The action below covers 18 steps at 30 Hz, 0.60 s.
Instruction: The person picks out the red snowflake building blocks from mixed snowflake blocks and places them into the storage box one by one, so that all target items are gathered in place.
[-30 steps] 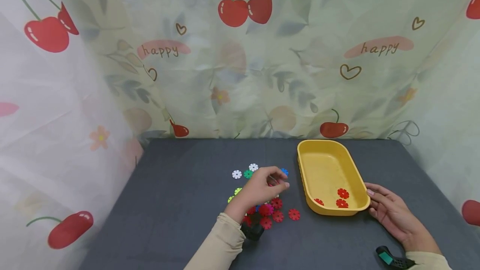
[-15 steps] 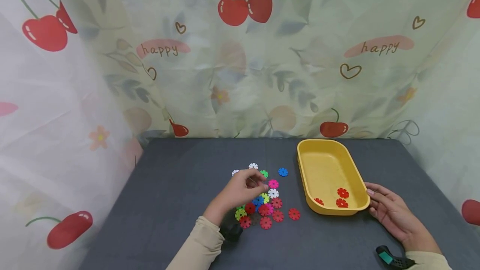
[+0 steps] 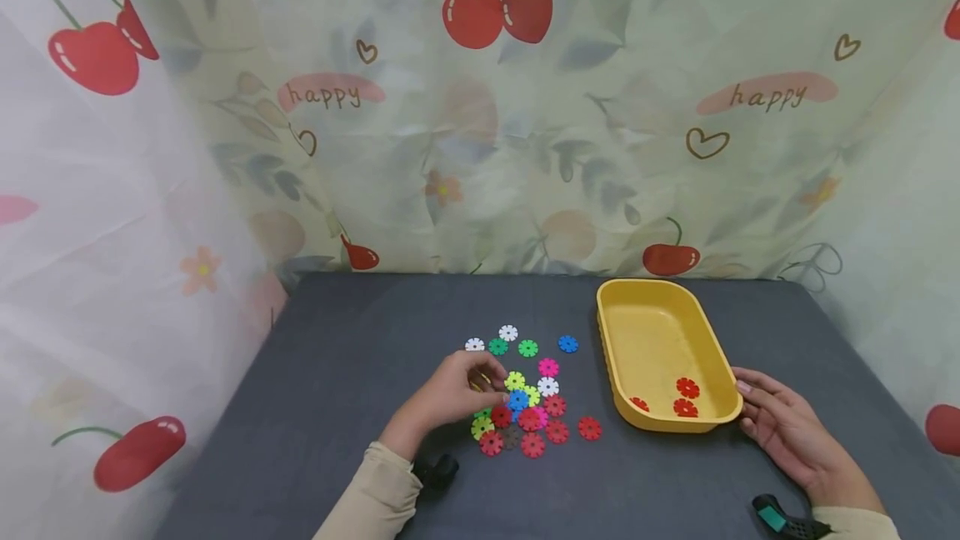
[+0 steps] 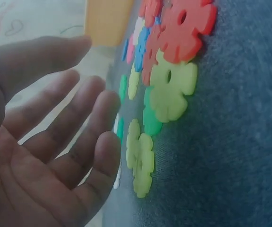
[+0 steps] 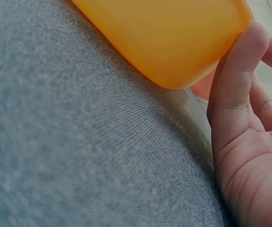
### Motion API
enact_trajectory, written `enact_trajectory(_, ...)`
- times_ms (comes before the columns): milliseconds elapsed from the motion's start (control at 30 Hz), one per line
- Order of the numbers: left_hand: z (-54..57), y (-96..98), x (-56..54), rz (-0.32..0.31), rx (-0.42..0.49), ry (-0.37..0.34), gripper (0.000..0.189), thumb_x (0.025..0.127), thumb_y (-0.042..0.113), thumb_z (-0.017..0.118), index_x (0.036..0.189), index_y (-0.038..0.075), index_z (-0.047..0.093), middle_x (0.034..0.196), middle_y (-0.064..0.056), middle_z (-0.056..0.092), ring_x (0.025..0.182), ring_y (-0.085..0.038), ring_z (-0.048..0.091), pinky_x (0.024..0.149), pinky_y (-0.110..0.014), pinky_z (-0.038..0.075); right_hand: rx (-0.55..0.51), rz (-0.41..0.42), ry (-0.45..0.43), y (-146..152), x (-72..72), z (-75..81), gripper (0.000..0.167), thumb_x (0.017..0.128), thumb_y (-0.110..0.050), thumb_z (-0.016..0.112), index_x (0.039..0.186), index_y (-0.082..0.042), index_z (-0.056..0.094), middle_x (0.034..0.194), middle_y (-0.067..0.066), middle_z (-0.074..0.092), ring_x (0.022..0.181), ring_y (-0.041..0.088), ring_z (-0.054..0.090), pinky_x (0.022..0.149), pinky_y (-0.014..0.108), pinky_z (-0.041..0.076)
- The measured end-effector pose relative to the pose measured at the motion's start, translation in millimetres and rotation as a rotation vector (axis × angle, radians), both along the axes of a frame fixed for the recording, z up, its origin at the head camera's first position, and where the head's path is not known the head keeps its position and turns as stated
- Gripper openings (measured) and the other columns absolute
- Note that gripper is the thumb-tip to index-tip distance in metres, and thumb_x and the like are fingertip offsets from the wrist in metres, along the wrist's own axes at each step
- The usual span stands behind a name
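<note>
Apparently a picking step: the left hand [image 3: 448, 390], loosely curved, empty, hangs beside discs [image 3: 514, 400]; a pinch seems needed. The right hand [image 3: 789, 423] touches the tray [image 3: 652, 348] at its near-right corner, grip unclear.

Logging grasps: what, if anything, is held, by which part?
The left hand holds nothing. The right hand touches the yellow tray at its near right corner; whether it grips is unclear.

Yellow tray [image 5: 174, 52] — cut off, right wrist view.

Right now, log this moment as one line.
left hand: empty, near loose flower discs | right hand: touching edge of yellow tray | yellow tray: on table, holding red discs
</note>
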State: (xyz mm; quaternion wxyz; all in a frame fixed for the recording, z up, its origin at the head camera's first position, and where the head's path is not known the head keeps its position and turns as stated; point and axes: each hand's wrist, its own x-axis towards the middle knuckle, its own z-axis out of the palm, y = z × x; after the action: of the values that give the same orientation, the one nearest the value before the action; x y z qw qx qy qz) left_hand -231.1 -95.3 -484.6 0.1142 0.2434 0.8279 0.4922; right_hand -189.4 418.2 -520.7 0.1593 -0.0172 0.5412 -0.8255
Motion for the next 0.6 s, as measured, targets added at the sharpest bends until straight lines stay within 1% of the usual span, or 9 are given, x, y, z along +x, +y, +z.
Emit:
enact_trajectory(100, -0.4, -1.7, 0.3, -0.030, -0.016, -0.046, 0.024, 0.091, 0.015, 0.085, 0.110, 0.004, 0.074, 0.107, -0.013, 0.074, 0.089, -0.022, 0.070, 0.076, -0.027, 0.059, 0.011, -0.007, -0.006, -0.3, -0.3, -0.1, 0.036, 0.116, -0.013, 0.040, 0.130, -0.025, 0.072, 0.119, -0.003, 0.076, 0.093, 0.010, 0.071, 0.075, 0.026, 0.060)
enact_trajectory(200, -0.8, -2.3, 0.6, -0.053, -0.040, -0.098, 0.024, 0.090, 0.015, 0.086, 0.109, 0.005, 0.075, 0.109, -0.012, 0.073, 0.090, -0.021, 0.068, 0.078, -0.028, 0.059, 0.022, -0.007, -0.005, 0.1, -0.5, 0.1, 0.036, 0.116, -0.014, 0.040, 0.130, -0.025, 0.071, 0.118, -0.004, 0.076, 0.092, 0.009, 0.071, 0.075, 0.025, 0.060)
enact_trajectory(267, -1.4, -2.8, 0.5, -0.061, -0.051, -0.113, 0.025, 0.089, 0.015, 0.087, 0.109, 0.005, 0.076, 0.110, -0.011, 0.073, 0.091, -0.021, 0.068, 0.080, -0.028, 0.058, 0.019, 0.001, -0.001, 0.2, -0.4, 0.4, 0.036, 0.116, -0.014, 0.040, 0.130, -0.025, 0.071, 0.119, -0.004, 0.076, 0.093, 0.009, 0.071, 0.075, 0.025, 0.060)
enact_trajectory(333, -1.6, -3.2, 0.0, -0.063, -0.063, -0.119, 0.026, 0.088, 0.014, 0.087, 0.110, 0.005, 0.076, 0.111, -0.011, 0.073, 0.092, -0.021, 0.067, 0.080, -0.028, 0.058, 0.015, 0.005, 0.003, 0.0, -0.5, 0.8, 0.036, 0.117, -0.014, 0.039, 0.130, -0.024, 0.071, 0.119, -0.004, 0.076, 0.093, 0.009, 0.071, 0.075, 0.025, 0.060)
enact_trajectory(433, -1.8, -3.4, -1.0, -0.063, -0.082, -0.110, 0.028, 0.088, 0.012, 0.087, 0.112, 0.006, 0.075, 0.110, -0.010, 0.072, 0.093, -0.021, 0.066, 0.082, -0.028, 0.058, 0.013, 0.002, 0.002, -0.4, -1.2, 1.5, 0.036, 0.116, -0.014, 0.040, 0.130, -0.024, 0.071, 0.119, -0.004, 0.076, 0.093, 0.010, 0.071, 0.076, 0.025, 0.060)
enact_trajectory(600, -3.4, -1.9, -1.1, -0.059, -0.116, -0.100, 0.029, 0.087, 0.009, 0.087, 0.113, 0.007, 0.074, 0.108, -0.008, 0.071, 0.094, -0.020, 0.066, 0.084, -0.028, 0.057, 0.020, -0.008, -0.018, 0.2, -1.2, 1.4, 0.035, 0.116, -0.015, 0.040, 0.129, -0.025, 0.072, 0.119, -0.004, 0.076, 0.093, 0.009, 0.071, 0.076, 0.026, 0.060)
